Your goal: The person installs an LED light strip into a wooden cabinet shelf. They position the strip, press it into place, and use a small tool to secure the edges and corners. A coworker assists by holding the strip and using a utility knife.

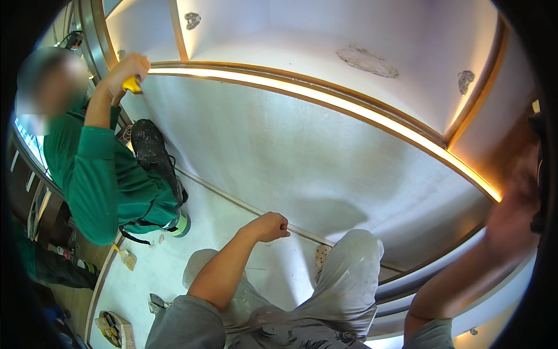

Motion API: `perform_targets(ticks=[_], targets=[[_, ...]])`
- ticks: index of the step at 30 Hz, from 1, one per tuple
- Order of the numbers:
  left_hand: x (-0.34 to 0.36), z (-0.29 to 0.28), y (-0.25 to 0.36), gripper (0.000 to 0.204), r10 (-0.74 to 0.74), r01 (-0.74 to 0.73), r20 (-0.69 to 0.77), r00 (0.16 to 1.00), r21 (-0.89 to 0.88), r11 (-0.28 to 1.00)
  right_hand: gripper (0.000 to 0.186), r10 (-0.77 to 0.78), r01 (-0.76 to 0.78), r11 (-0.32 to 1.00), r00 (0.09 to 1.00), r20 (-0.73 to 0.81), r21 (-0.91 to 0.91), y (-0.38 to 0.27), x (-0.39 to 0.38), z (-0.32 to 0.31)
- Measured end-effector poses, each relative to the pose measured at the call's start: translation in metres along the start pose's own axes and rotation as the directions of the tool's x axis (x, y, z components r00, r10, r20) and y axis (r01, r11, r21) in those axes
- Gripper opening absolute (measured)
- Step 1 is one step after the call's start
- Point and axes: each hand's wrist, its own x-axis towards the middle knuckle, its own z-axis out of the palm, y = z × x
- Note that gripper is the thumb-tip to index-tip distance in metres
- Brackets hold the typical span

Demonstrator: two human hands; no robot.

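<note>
From my end of the link, nearest to me are two bent knees in dusty grey trousers [347, 273], with one spotted shoe [323, 256] showing beyond them. Two bare forearms reach forward. The left hand [268, 227] hangs above the floor between the knees and the wall, its fingers curled into a loose fist. The right hand [523, 168] is raised at the far right, blurred and partly cut off beside a dark shape at the rim of my view; I can't tell whether it is gripping anything.

On the white floor [209, 224] to the left I count one open box [125, 333] of small pieces, one greyish tool [157, 302] half hidden by the left sleeve, and one brush [126, 260] with a yellow handle.

One pale panel [261, 139] stands just past the left hand, rising from a single narrow baseboard [232, 199] to one glowing light strip [325, 96]. The strip's right end is near the right hand.

At the left, one co-worker in green [96, 174] raises one hand [125, 68] around one yellow tool [132, 85]. Behind that person, one more leg [61, 267] in dark trousers shows.

Farthest off, above the strip, I count two white shelf bays parted by one upright [178, 29], two crumpled clear lumps [192, 21] and one flat, wrinkled patch [367, 61].
</note>
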Motion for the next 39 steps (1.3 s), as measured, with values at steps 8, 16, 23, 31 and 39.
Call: perform_targets(ticks=[8, 16, 23, 31, 39], targets=[[-0.045, 0.001, -0.002, 0.029, 0.051, -0.057, -0.088, 0.995, -0.059, 0.997, 0.020, 0.264, -0.332, 0.943, 0.708, 0.655, -0.021, 0.030, -0.007, 0.161], [-0.035, -0.016, -0.022, 0.028, 0.120, -0.127, -0.143, 0.982, -0.044, 0.991, 0.019, 0.216, 0.212, 0.919, 0.433, 0.875, -0.332, 0.057, -0.002, 0.349], [-0.007, -0.019, -0.032, 0.027, 0.118, -0.121, -0.045, 0.992, -0.064, 0.991, 0.025, 0.115, 0.281, 0.936, 0.321, 0.940, -0.210, 0.090, -0.003, 0.459], [0.011, -0.030, -0.044, 0.029, 0.163, -0.163, -0.016, 0.987, -0.079, 0.983, 0.023, 0.000, 0.395, 0.910, 0.301, 0.954, -0.125, 0.103, -0.008, 0.523], [0.013, -0.044, -0.060, 0.029, 0.136, -0.134, 0.018, 0.991, -0.066, 0.989, 0.017, -0.015, 0.524, 0.846, 0.209, 0.978, -0.099, 0.103, -0.006, 0.548]])
